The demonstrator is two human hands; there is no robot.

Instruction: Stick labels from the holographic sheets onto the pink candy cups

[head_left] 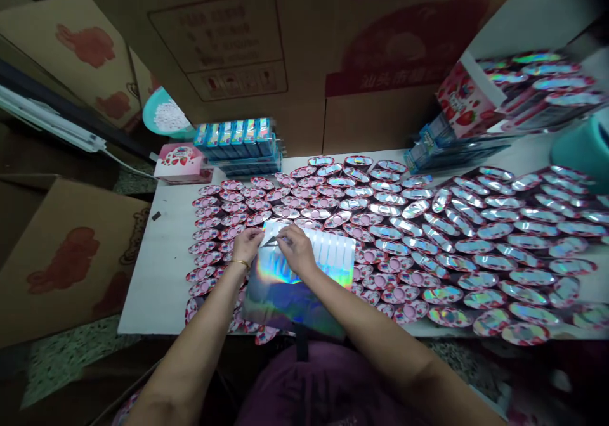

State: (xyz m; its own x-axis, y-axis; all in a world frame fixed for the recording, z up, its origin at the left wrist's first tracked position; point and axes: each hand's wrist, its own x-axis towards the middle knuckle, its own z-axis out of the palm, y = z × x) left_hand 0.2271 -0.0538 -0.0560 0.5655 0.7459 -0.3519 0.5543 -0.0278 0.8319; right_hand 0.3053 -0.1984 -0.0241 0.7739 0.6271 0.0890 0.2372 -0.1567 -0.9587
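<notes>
Iridescent silver sheet [280, 296] lies mid-tabletop [147, 274], on top of oval-topped packs [387, 198]; both hands at its far left corner. Right hand [297, 248]: fingers pinching a small dark sliver [270, 243]. Left hand [247, 245]: fingers bent in beside the sliver's other end, can't tell if gripping. Big carton [304, 115] behind: red band reads 汕头市, rest blurred. Strawberry box [178, 161], far left: lettering too small to read. Left carton [76, 255]: sideways lettering, partly shadowed. Open room: white strip along the tabletop's left edge; packs run close to the near edge. Right forearm covers part of sheet; teal container [578, 150] cut off at right.
</notes>
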